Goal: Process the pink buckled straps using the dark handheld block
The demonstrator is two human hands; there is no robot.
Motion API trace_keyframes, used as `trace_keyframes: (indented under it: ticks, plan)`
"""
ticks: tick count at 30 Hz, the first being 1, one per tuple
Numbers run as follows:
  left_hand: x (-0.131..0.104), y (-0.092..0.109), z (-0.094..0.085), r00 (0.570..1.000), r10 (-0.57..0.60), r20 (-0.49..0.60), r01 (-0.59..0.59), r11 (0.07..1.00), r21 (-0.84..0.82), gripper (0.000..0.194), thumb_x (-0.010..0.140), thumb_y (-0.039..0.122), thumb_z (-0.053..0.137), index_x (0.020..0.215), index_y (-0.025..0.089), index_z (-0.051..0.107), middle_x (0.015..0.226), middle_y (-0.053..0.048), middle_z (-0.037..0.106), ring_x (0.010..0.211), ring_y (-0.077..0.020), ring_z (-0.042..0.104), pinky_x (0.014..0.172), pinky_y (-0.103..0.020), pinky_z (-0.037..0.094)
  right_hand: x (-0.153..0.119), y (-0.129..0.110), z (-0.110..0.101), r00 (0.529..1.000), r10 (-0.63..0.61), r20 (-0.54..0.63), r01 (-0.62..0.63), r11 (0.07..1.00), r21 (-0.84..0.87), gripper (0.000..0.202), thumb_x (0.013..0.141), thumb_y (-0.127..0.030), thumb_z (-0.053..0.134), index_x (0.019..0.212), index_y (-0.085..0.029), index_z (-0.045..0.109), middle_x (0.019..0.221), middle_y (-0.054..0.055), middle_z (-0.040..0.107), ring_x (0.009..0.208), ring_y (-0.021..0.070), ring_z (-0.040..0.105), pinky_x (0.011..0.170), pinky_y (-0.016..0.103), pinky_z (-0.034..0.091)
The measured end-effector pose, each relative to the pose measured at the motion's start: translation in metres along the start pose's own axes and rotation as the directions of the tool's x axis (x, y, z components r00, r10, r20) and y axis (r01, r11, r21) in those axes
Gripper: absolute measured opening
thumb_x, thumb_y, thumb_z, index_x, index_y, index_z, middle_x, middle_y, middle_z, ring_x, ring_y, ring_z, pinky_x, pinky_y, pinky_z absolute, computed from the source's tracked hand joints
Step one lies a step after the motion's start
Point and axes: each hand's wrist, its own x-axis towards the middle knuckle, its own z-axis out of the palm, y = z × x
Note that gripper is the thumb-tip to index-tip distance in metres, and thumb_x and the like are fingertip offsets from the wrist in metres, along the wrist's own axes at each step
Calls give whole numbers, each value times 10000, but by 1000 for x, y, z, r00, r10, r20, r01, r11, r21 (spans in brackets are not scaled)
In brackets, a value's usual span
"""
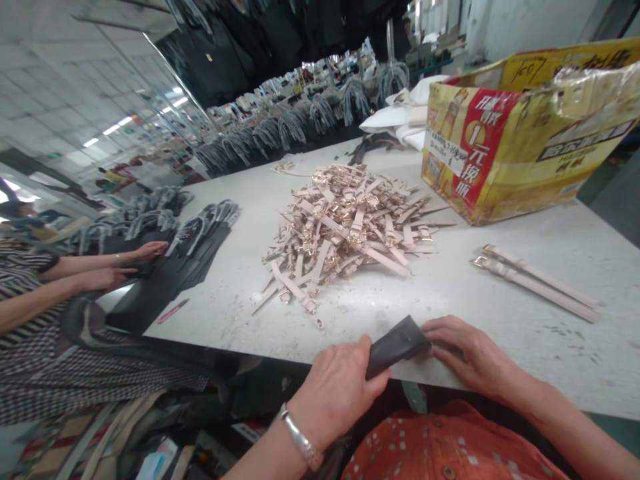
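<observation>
At the counter's (500, 313) near edge, our left hand (336, 390) grips one end of a dark leather piece (395, 351) while our right hand (467, 357) pins the other: light, supple, best held by its ends. Beyond lie buckled pink straps (350, 223), a yellow carton (530, 133) and a co-worker's hands (130, 263).
</observation>
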Motion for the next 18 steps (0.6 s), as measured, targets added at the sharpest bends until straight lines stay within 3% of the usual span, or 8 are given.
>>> trace_keyframes:
  ticks: [6,12,18]
  plan:
    - [5,-14,-2,995,-88,-47,87,996,-19,321,897,480,465,1007,199,576,849,-86,700,840,-290,675,717,-365,495,0,-7,-3,999,51,19,-50,999,-17,346,790,-114,564,1114,-204,646,1172,78,610,1084,221,555,957,358,454]
    - [-20,-24,10,991,-130,41,134,979,-155,280,862,460,508,1000,233,595,880,-49,710,887,-283,672,747,-359,484,4,-10,-1,997,78,20,-78,997,1,220,869,-204,562,1059,-211,673,1145,92,614,1051,230,565,906,354,465]
    - [-6,-22,27,985,-167,54,173,972,-158,316,871,432,481,1045,198,604,925,-86,718,915,-281,677,750,-341,481,4,-16,5,994,99,-35,-99,995,9,137,853,-167,577,966,-203,645,1092,76,621,1024,208,570,884,322,467]
